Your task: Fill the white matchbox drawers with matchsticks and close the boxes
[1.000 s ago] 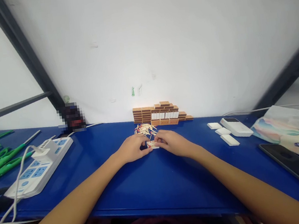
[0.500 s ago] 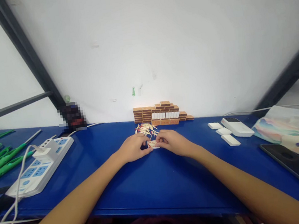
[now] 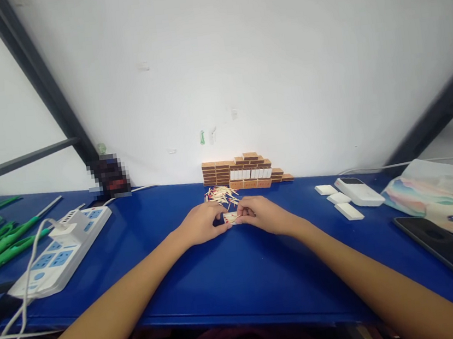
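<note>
A small white matchbox tray (image 3: 231, 218) with red-tipped matches in it lies on the blue table between my hands. My left hand (image 3: 205, 223) grips its left end between thumb and fingers. At its right end, my right hand (image 3: 260, 215) is closed in a pinch over the tray, on what looks like a match; the fingertips partly hide it. Just beyond the tray is a loose pile of matches (image 3: 222, 195). Behind that pile, matchboxes (image 3: 215, 174) are stacked against the wall, with a row of white trays (image 3: 251, 174) standing among them.
To the right lie several white blocks (image 3: 349, 211), a white device with a dark screen (image 3: 360, 192), a tissue pack (image 3: 440, 198) and a black phone (image 3: 447, 252). On the left are a power strip (image 3: 61, 255) with white cables and green tools (image 3: 8, 243).
My right fingertips have shifted very slightly over the right end of the tray. My left hand and the tray have stayed in place.
</note>
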The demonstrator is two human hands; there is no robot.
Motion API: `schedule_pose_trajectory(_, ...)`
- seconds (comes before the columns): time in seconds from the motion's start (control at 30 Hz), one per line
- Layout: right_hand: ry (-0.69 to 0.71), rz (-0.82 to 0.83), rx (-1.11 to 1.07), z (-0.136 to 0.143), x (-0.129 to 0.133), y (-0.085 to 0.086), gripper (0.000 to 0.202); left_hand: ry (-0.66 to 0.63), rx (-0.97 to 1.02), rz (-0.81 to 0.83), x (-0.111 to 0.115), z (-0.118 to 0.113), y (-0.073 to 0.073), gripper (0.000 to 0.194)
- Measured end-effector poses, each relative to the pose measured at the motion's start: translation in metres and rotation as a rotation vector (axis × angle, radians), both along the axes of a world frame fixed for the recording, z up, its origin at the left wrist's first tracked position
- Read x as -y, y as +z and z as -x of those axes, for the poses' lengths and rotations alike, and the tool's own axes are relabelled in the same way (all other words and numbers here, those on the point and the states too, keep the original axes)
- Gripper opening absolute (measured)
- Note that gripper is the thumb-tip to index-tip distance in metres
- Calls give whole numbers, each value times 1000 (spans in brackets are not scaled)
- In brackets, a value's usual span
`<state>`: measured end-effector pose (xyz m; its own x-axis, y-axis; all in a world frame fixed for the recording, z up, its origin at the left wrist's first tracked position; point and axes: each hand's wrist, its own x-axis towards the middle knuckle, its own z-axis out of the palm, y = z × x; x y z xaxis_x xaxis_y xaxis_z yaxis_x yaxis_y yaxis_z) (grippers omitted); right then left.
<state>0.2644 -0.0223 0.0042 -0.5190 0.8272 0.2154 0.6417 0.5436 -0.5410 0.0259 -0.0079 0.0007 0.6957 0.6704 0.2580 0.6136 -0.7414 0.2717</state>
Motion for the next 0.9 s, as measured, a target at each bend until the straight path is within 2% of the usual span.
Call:
schedule_pose_trajectory(0.2, 6, 174, -120, 2, 1, -3, 18, -1, -10, -10, 0, 0, 0, 28)
schedule_pose_trajectory(0.43, -7, 164, -84, -4, -4, -3, 14, -8, -5, -3, 0, 0, 1, 27)
schedule_pose_trajectory(0.6, 8, 222, -69, -5, -3, -2, 12, -7, -4, -2, 1, 0, 2, 27)
schedule_pose_trajectory(0.9, -2, 211, -30, -19, -6, 12, 11, -9, -10, -8, 1, 1, 1, 27)
